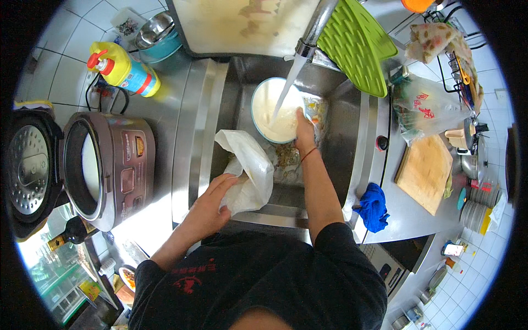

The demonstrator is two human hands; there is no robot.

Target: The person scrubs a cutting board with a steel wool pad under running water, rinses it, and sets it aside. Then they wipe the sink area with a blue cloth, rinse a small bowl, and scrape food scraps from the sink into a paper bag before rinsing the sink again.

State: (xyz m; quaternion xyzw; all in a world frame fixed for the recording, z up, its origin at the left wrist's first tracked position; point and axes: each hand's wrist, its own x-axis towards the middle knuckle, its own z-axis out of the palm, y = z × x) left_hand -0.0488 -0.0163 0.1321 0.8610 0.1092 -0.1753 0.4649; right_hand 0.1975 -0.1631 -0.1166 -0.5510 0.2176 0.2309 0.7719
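Water runs from the metal faucet (307, 45) into a white bowl with a blue rim (264, 103), which holds a cloudy pale liquid. My right hand (304, 131) grips this bowl by its right edge, above the steel sink basin (338, 119). A whitish translucent plastic bag (251, 165) is in my left hand (212, 206), its mouth partly folded, over the basin's near left part. What the bag contains cannot be seen. Food scraps (286, 154) lie on the sink floor under and beside the bowl.
Left of the sink stand a rice cooker (138, 165) with its lid up and a yellow pump bottle (128, 72). A green draining mat (354, 45) leans at the back right. Rightward are a blue cloth (372, 208), a wooden cutting board (427, 173) and a filled plastic bag (429, 103).
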